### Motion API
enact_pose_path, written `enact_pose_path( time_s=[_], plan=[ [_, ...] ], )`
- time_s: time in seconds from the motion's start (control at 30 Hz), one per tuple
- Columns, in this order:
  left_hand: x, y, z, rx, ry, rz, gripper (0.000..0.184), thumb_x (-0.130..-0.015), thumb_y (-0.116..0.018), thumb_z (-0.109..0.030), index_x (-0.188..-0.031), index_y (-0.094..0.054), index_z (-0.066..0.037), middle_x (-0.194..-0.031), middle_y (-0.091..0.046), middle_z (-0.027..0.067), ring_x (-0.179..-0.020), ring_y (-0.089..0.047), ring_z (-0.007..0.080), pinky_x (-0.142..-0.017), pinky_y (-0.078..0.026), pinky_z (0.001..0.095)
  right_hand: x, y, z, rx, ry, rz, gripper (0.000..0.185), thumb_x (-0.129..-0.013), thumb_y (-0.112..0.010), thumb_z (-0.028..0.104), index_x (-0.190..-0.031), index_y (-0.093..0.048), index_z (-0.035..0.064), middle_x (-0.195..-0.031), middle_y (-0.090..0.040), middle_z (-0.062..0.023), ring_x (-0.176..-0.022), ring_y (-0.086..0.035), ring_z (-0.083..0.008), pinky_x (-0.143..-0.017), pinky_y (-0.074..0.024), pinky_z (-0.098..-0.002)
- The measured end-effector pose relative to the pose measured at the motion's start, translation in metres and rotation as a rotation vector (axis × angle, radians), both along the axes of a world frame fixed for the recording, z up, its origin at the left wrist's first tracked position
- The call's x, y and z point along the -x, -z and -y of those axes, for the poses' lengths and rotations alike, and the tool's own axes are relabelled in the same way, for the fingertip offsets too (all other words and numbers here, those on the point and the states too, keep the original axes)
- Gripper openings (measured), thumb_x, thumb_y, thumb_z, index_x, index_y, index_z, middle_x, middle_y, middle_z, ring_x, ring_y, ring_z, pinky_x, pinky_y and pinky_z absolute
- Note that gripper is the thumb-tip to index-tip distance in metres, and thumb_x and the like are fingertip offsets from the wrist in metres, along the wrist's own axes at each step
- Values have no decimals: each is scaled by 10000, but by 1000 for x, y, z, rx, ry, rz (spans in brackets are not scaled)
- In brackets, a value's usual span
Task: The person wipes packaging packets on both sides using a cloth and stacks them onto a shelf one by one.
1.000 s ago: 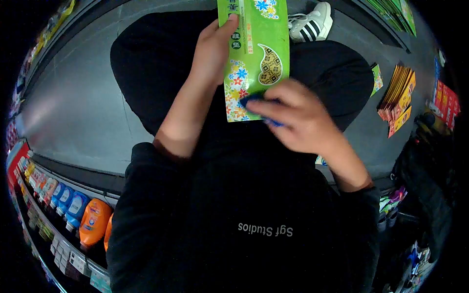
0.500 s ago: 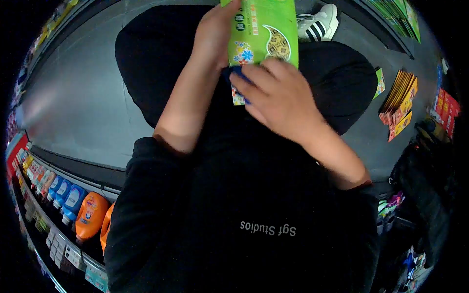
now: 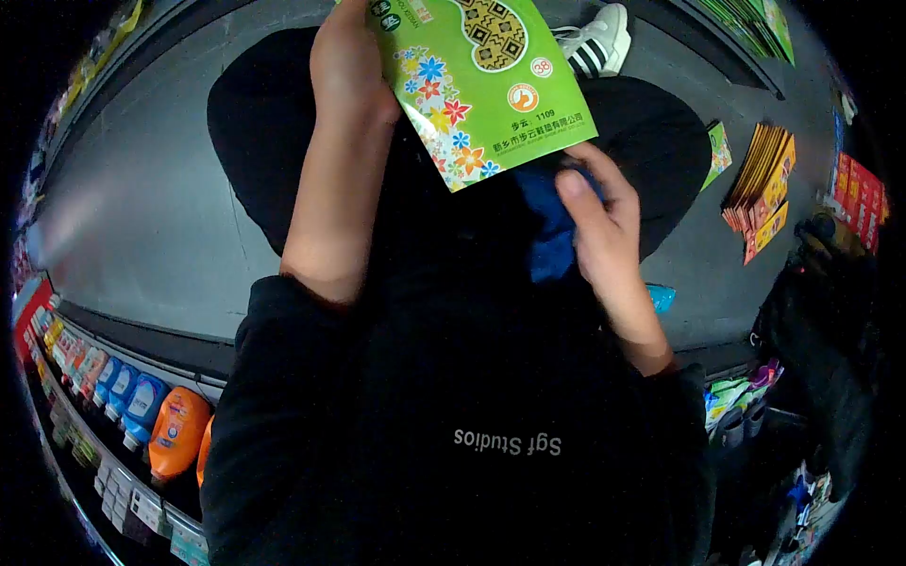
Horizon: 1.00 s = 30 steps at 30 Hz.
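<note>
A flat green packet (image 3: 528, 90) with printed flowers, a patterned insole-shaped picture and the number 38 is tilted at the top of the view. My left hand (image 3: 351, 66) grips its left edge, the fingertips partly hidden by the packet and the frame edge. Below the packet's right corner, my right hand (image 3: 609, 212) is closed on a dark blue cloth (image 3: 552, 231), the thumb lying over it. The cloth hangs down against my dark clothing. Part of my right fingers passes near the packet's lower edge; whether they touch it I cannot tell.
On the grey floor at the right lie a stack of orange packets (image 3: 760, 179) and another green packet (image 3: 719, 154). More green packets (image 3: 755, 24) are at the top right. Shelves at the left hold blue bottles (image 3: 142, 406) and an orange bottle (image 3: 179, 432). My white shoe (image 3: 601, 42) is ahead.
The green packet has tilted and shows more of its lower printed part. My right hand has moved right and away from the packet's face with the blue cloth, which is now more visible.
</note>
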State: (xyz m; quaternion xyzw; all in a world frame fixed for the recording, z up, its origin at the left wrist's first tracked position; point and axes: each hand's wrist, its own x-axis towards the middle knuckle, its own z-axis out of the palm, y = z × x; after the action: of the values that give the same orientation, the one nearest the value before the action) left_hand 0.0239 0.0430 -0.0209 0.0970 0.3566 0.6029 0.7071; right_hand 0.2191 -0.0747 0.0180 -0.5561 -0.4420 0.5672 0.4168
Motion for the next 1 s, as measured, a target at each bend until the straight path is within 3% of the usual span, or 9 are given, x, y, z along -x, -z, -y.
enact_pose_path(
  time_s=[0.1, 0.17, 0.3, 0.37, 0.43, 0.5, 0.6, 0.73, 1.0],
  plan=[
    [-3, -4, 10, -109, 81, -270, 591, -954, -422, -435, -1324, -395, 25, -1211, -534, 241, -1074, -569, 342, -889, -491, 440, 15, 5, -6, 43, 14, -101, 248, -902, -622, 145, -1091, -626, -16, -991, -652, -32, -880, -550, -60, -780, -432, -211],
    [-11, -12, 21, -103, 14, -284, 301, -889, -588, -184, -1099, -556, 30, -972, -662, 122, -834, -666, 199, -740, -533, 327, 20, 10, -14, 115, 88, -353, 249, -905, -616, 143, -1100, -629, -13, -997, -654, -33, -892, -555, -58, -791, -432, -208],
    [-19, -22, 52, -139, 192, -282, 375, -812, -681, -73, -1140, -547, 49, -1028, -651, 134, -897, -655, 203, -780, -530, 328, 17, 8, -29, 21, 51, -351, 260, -916, -597, 150, -1115, -623, -15, -1009, -656, -25, -894, -558, -64, -799, -438, -212],
    [-18, -22, 54, -144, 210, -219, 345, -823, -665, -21, -1138, -545, 51, -1035, -649, 138, -904, -654, 204, -790, -530, 331, 12, 6, -31, 3, 34, -260, 223, -897, -625, 130, -1073, -628, -6, -974, -655, -10, -888, -557, -62, -794, -449, -226],
    [-20, -20, 54, -158, 43, -221, 298, -849, -631, -8, -1129, -548, 44, -1030, -647, 135, -893, -654, 200, -793, -529, 327, 10, 1, -24, -130, -3, 206, 214, -839, -693, 114, -1010, -626, 5, -942, -653, -33, -867, -570, -85, -767, -465, -254],
    [-18, -18, 50, -204, 16, -256, 285, -861, -616, -10, -1132, -541, 35, -1030, -642, 121, -892, -649, 191, -791, -526, 322, 7, 1, -18, -510, 54, 498, 362, -700, -785, 85, -1020, -625, 29, -917, -601, -118, -790, -582, -243, -712, -477, -313],
    [-22, -17, 54, -159, 28, -193, 290, -882, -587, -12, -1161, -518, 24, -1062, -621, 105, -934, -625, 180, -805, -508, 313, 11, -8, -7, -733, -94, 705, 471, -655, -737, 40, -1112, -625, 62, -980, -547, -132, -847, -536, -291, -731, -446, -374],
    [-29, -18, 63, -245, 73, -216, 292, -895, -577, -23, -1176, -512, 22, -1080, -616, 107, -952, -617, 181, -828, -502, 316, 19, 0, -11, -801, -222, 830, 552, -610, -715, 122, -1151, -618, 174, -931, -491, -91, -810, -487, -283, -703, -403, -380],
    [-26, -24, 66, -220, 144, -146, 313, -892, -588, -34, -1188, -504, 23, -1089, -615, 116, -965, -624, 193, -828, -514, 333, 3, 2, -25, -836, -106, 848, 454, -632, -656, 145, -1085, -633, 134, -857, -476, -97, -755, -479, -301, -657, -390, -393]
  ],
)
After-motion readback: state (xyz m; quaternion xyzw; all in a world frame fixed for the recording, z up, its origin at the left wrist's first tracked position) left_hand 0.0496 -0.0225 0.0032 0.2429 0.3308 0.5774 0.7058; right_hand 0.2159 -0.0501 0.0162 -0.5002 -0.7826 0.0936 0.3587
